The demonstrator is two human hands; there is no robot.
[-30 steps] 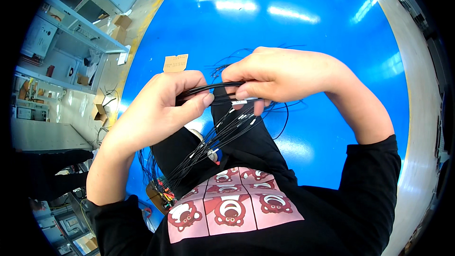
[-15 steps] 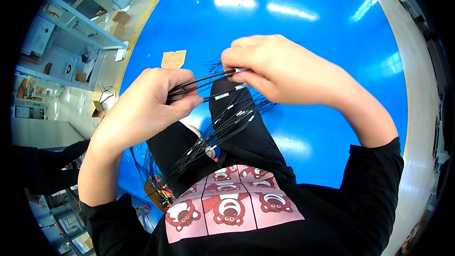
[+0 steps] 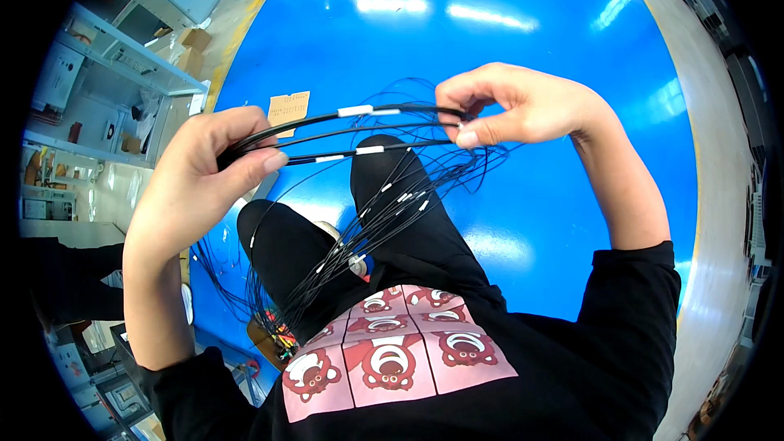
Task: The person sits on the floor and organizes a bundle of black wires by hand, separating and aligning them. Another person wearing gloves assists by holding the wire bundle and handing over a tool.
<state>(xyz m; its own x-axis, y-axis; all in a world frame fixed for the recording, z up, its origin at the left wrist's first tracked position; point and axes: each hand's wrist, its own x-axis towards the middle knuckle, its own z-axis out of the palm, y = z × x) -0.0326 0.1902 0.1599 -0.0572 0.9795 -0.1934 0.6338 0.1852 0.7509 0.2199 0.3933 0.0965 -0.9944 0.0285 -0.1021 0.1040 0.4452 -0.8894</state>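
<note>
Looking down from my head, I stretch black wires (image 3: 412,109) across twelve o'clock: my left hand (image 3: 216,159), near nine, grips them; my right hand (image 3: 523,106), at two, pinches them. A beige card (image 3: 290,108) shows at ten.

My left fingers (image 3: 245,124) hide part of the black wires (image 3: 314,120); print on cardboard (image 3: 291,105) behind the wires is illegibly small.

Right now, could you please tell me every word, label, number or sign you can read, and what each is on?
No text can be read for certain.
White label sleeves on the black cables: any marks too small.
Small white markers on the thin black wires: likewise too small.
Brown cardboard piece: rows of print, too blurred.
</note>
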